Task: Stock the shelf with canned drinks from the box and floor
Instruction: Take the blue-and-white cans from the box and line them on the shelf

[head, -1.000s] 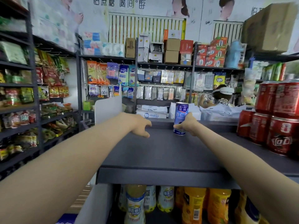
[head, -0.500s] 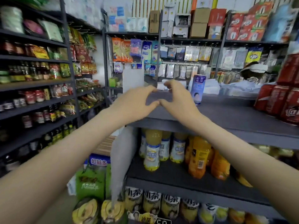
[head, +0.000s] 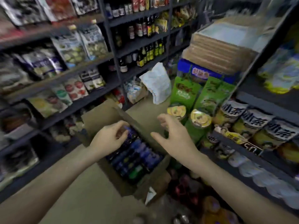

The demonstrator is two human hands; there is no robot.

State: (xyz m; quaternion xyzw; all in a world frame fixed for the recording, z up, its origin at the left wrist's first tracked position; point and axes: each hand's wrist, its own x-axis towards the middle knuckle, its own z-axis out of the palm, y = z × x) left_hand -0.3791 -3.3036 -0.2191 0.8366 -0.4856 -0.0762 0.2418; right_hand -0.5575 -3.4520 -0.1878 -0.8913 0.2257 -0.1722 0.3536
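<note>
An open cardboard box [head: 97,118] stands on the floor, packed with several blue canned drinks [head: 139,157]. My left hand [head: 110,139] reaches into its far end, fingers and thumb curled round the top of one blue can [head: 129,131]. Beside it, my right hand [head: 173,139] hovers over the box's right edge with fingers spread, holding nothing. Blurred red cans [head: 184,189] lie on the floor to the right of the box. The dark shelf unit [head: 252,152] on the right carries bottled drinks.
Green snack packs [head: 208,97] and stacked cartons [head: 216,50] stand on the floor against the right shelf unit. A white bag [head: 157,83] sits at the aisle's far end. Dark shelving [head: 68,109] full of packets lines the left side. Bare floor [head: 84,199] lies in front of the box.
Both hands left the upper shelf, where the blue can stayed. The view dropped to the floor; my left hand now grips a can in the box and my right hand hangs open.
</note>
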